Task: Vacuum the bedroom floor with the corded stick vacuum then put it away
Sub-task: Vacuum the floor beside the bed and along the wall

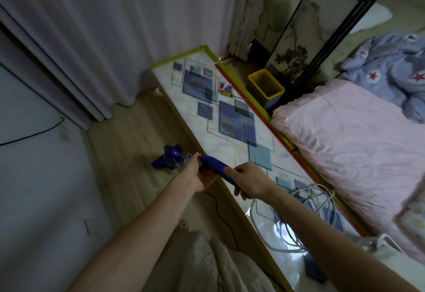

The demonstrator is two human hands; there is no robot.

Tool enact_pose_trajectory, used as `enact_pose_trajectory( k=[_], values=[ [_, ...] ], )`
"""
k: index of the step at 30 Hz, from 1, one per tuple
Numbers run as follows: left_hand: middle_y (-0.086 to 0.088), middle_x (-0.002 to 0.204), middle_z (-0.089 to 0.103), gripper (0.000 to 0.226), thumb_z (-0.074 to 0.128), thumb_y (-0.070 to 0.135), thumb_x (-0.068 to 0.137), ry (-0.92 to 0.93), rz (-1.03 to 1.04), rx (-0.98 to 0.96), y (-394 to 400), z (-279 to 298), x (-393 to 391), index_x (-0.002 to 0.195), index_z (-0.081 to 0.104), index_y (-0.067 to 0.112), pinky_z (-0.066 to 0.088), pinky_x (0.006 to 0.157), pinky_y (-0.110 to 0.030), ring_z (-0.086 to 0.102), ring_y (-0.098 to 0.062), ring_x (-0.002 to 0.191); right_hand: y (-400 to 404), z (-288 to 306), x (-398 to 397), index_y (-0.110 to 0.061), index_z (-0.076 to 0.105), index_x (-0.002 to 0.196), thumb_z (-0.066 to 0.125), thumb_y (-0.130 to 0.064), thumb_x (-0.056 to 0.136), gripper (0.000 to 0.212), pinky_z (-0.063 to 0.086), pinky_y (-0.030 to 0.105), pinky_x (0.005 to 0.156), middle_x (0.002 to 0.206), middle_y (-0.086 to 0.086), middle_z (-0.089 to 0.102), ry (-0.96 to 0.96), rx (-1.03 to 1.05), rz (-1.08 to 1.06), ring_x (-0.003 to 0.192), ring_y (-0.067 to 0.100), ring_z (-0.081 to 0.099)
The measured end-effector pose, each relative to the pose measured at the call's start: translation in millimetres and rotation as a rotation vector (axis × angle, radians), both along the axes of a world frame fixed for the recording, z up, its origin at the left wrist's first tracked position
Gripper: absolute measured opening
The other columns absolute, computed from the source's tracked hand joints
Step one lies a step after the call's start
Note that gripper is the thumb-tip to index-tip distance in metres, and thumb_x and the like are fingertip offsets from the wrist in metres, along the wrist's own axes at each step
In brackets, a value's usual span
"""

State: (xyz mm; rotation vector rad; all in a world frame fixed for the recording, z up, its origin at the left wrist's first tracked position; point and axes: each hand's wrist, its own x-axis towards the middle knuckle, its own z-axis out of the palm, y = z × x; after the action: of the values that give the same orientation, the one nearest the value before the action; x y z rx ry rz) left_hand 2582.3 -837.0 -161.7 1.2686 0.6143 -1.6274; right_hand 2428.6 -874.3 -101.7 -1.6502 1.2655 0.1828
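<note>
Head: both hands grip vacuum handle beside table edge.

We see a patterned table beside a pink bed, a yellow bin, white cables and pale curtains.

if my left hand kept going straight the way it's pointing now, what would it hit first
Most likely the vacuum's blue body on the wooden floor. Your left hand holds the blue handle and points along it toward that body. Depth is unclear from this one view.
</note>
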Motion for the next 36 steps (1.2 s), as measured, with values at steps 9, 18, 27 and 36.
enact_pose_trajectory(
  k=[9,18,27,36],
  values=[
    [-0.016,0.089,0.065,0.037,0.066,0.02,0.09,-0.22,-0.041,-0.237,-0.8,56.8,57.9,0.12,0.058,-0.001,0.055,0.048,-0.028,0.064,-0.026,0.078,-11.9,57.2,55.5,-0.012,0.068,0.094,0.057,-0.033,0.095,0.024,0.044,0.021,0.052,0.071,0.003,0.064,-0.239,-0.247,-0.002,0.056,0.009,0.056],
    [-0.02,0.088,0.063,0.03,0.051,0.025,0.1,-0.294,0.05,-0.321,-32.2,77.4,124.3,0.091,0.059,-0.002,0.046,0.092,-0.039,0.061,-0.03,0.088,-33.6,85.1,156.0,-0.001,0.071,0.09,0.065,-0.033,0.088,0.032,0.05,0.032,0.061,0.078,0.012,0.068,-0.276,-0.282,-0.174,0.067,0.017,0.06],
    [-0.016,0.122,0.063,0.042,0.053,0.038,0.097,-0.374,-0.05,-0.412,-46.9,71.7,197.3,0.126,0.057,0.008,0.052,0.084,-0.035,0.064,-0.024,0.106,-47.3,100.9,241.1,-0.004,0.066,0.086,0.057,-0.025,0.095,0.024,0.054,0.048,0.088,0.072,0.0,0.058,-0.377,-0.075,-0.371,0.084,0.027,0.064],
    [-0.011,0.091,0.071,0.034,0.055,0.032,0.096,-0.472,-0.153,-0.361,-53.5,74.5,217.9,0.114,0.063,0.005,0.054,0.056,-0.029,0.071,-0.02,0.07,-43.3,109.3,248.0,-0.016,0.06,0.069,0.046,-0.028,0.102,0.039,0.052,0.032,0.083,0.066,-0.001,0.061,-0.533,-0.017,-0.507,0.066,0.009,0.059]
  ],
)
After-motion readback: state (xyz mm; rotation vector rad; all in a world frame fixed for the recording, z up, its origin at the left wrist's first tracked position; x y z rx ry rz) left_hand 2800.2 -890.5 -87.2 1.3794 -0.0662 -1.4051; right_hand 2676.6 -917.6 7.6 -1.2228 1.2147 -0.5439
